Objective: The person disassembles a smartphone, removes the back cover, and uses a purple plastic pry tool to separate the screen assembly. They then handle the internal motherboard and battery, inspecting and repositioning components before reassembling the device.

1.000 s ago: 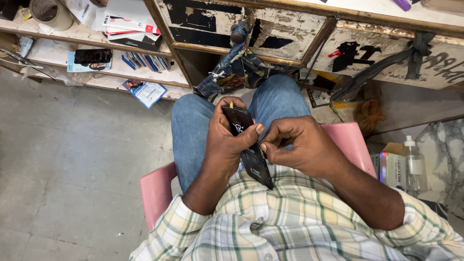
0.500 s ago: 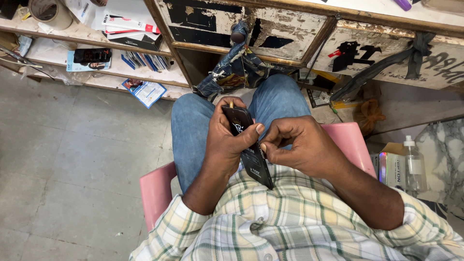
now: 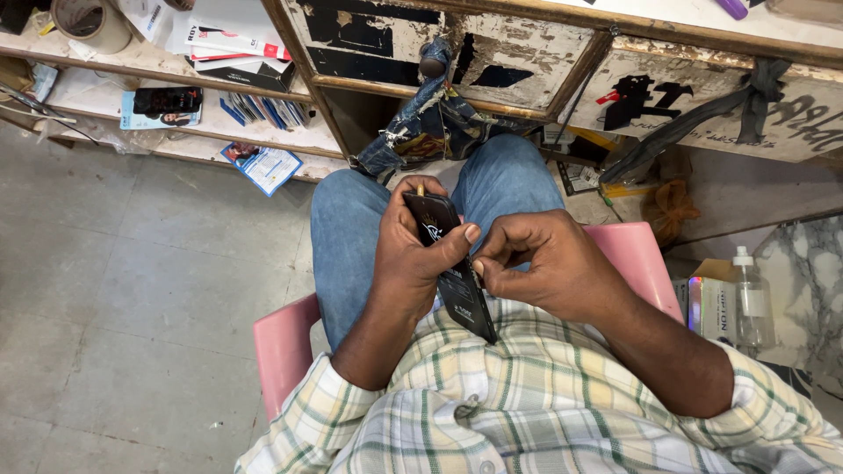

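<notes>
Packet (image 3: 452, 268) sits upright in left hand (image 3: 406, 254), thumb across it; right hand (image 3: 540, 263) pinches its edge, fingers curled

We wear a plaid shirt (image 3: 544, 404) in cream with green, grey and yellow lines, filling the lower part of the frame. Its sleeves (image 3: 307, 412) are rolled up to the elbows, leaving our forearms bare. In the middle of the frame show our blue jeans (image 3: 351, 237), faded at the knees.
</notes>
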